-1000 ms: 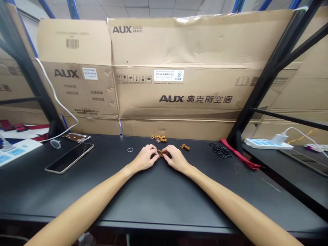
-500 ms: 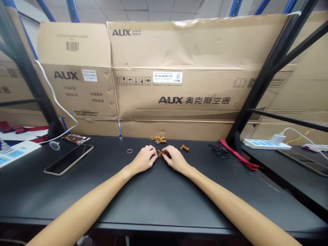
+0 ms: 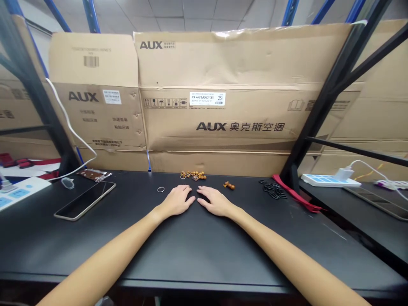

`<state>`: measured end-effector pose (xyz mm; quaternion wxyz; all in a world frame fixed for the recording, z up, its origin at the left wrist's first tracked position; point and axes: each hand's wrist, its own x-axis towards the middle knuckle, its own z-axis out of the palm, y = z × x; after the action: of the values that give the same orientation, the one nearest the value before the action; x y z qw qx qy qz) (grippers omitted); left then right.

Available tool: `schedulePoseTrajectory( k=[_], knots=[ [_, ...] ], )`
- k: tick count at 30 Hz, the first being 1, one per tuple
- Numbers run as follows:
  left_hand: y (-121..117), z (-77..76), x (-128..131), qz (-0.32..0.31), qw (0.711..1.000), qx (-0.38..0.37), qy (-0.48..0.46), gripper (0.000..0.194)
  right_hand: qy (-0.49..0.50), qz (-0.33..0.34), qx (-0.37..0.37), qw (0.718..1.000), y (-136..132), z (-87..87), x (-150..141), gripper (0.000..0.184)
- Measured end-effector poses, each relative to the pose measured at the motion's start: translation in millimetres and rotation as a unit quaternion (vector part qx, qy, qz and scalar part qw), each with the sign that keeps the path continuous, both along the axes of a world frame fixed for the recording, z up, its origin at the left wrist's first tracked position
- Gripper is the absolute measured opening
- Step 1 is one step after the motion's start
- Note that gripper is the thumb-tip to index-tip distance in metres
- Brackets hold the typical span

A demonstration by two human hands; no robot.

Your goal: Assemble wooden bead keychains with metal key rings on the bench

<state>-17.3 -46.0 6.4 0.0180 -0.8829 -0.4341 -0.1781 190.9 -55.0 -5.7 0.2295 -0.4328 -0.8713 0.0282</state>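
Left hand [image 3: 179,200], right hand [image 3: 215,202], both released, brown trinkets [image 3: 202,177] nearby, cardboard [image 3: 245,63] reading "AUX"

Prob. a workshop: blk bench [image 3: 204,246], pwr strips [image 3: 320,180], cardbd. panels [image 3: 242,59].

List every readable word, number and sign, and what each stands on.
"AUX": left cardboard
"AUX", top left: wide cardboard
"AUX 奥克斯空调": wide cardboard, lower down
"KFR-46G/BpR3AES1(B1)", "25": white label on wide cardboard
Arrows, glass, umbrella signs; open-book sign: wide cardboard
Too small or blurred: remaining print, left sticker
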Motion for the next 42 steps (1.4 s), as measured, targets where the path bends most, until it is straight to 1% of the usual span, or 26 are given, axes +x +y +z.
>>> schedulePoseTrajectory(
  k=[4, 8, 16, 29, 31, 33, 35, 37, 39, 41, 42],
  knots=[
    [2, -0.7, -2, -0.005, 1.000, -0.014, -0.002, 0.046, -0.007, -0.031, -0.019, 0.999, -1, 2.0, -1, 0.049],
    [2, 0.3, -2, -0.011, 1.000, -0.021, -0.008, 0.046, -0.011, -0.058, -0.039, 0.998, -3, 4.0, -2, 0.054],
    [4, -0.5, -4, -0.019, 1.000, -0.015, -0.012, 0.044, -0.018, -0.060, -0.038, 0.997, -3, 3.7, -2, 0.054],
    [5, -0.7, -4, -0.012, 1.000, -0.013, 0.010, 0.048, -0.022, -0.059, -0.026, 0.998, -2, 2.6, -2, 0.053],
    [4, 0.6, -4, -0.008, 1.000, -0.017, 0.018, 0.049, -0.029, -0.069, -0.024, 0.997, -3, 2.5, -3, 0.053],
    [3, 1.7, -3, -0.001, 0.999, -0.025, 0.024, 0.049, -0.036, -0.108, -0.017, 0.993, -3, 2.8, -4, 0.052],
    [0, 1.7, -2, 0.029, 0.998, -0.036, 0.030, 0.051, -0.042, -0.175, 0.008, 0.984, -2, 3.5, -2, 0.050],
    [-1, 0.1, -1, 0.086, 0.995, -0.046, 0.032, 0.055, -0.048, -0.247, 0.044, 0.967, 0, 4.5, 2, 0.048],
    [-1, -2.3, 0, 0.145, 0.987, -0.057, 0.030, 0.061, -0.055, -0.308, 0.065, 0.948, 3, 5.4, 7, 0.050],
    [-1, -4.3, 0, 0.176, 0.981, -0.072, 0.027, 0.067, -0.046, -0.355, 0.053, 0.932, 5, 5.7, 14, 0.052],
    [0, -4.9, -1, 0.180, 0.980, -0.083, 0.025, 0.068, -0.036, -0.363, 0.035, 0.931, 7, 5.6, 16, 0.052]
  ],
)
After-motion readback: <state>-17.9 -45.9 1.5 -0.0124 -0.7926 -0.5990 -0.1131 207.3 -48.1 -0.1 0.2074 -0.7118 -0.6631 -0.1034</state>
